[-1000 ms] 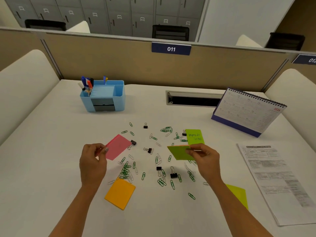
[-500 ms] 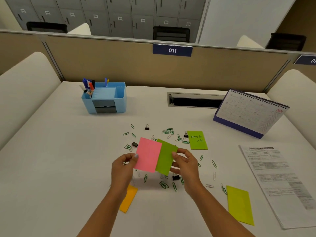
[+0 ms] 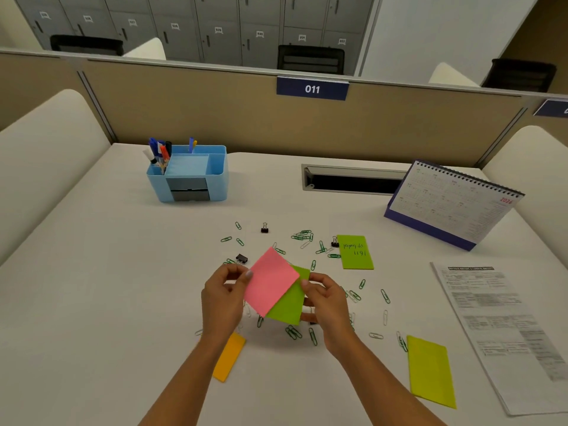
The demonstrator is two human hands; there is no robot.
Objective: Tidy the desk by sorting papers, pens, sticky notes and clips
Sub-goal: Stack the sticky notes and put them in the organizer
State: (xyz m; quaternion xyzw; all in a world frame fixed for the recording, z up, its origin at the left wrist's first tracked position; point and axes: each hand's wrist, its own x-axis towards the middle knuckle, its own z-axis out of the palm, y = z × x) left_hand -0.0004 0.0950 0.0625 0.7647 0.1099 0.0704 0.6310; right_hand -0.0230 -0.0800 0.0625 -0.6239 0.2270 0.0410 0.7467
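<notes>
- While the pink sticky note (image 3: 270,281) is pinched by the left hand (image 3: 224,298) in the head view, the green sticky note (image 3: 287,305) partly behind it is pinched by the right hand (image 3: 329,302), above scattered paper clips (image 3: 302,235).
- The 2 skewed notes should be squared before stacking.

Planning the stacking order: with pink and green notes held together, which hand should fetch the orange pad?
Probably the left hand: the orange pad lies just by its wrist, while the right hand sits across the pink note and green note and could hold both.
</notes>
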